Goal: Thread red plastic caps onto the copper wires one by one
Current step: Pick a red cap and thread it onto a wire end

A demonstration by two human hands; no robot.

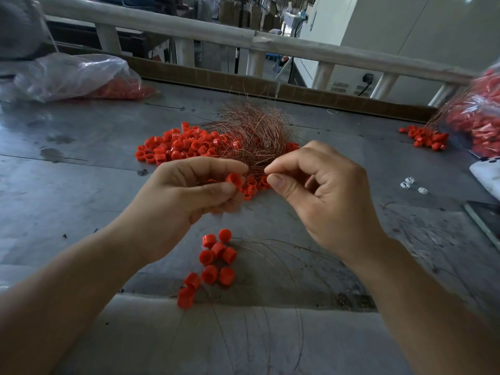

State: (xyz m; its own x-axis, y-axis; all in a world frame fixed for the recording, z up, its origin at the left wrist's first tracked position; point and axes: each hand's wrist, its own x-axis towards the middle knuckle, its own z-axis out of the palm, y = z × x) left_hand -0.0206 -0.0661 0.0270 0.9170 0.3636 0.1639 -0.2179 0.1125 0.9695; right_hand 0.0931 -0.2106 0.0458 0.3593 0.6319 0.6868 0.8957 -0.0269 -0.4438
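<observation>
Both hands raised over the table: left hand (189, 190) pinches a red cap (234, 180), right hand (322, 190) pinches copper wire (254, 136)

Light: dim daylight from beyond the pale wooden railing (189, 31).
Blur: clear plastic bag of red caps (481, 123), right edge.
Distortion: railing bows.

The left grip (186, 196) pinches a smooth, faintly glossy red plastic cap (234, 180). Beyond that grip, the copper wires (254, 131) are bare metal with a dull sheen. Under it the tabletop (81, 190) is matt, scuffed and stained. Far to its left, a clear plastic bag (73, 74) looks glossy and crinkled.
</observation>
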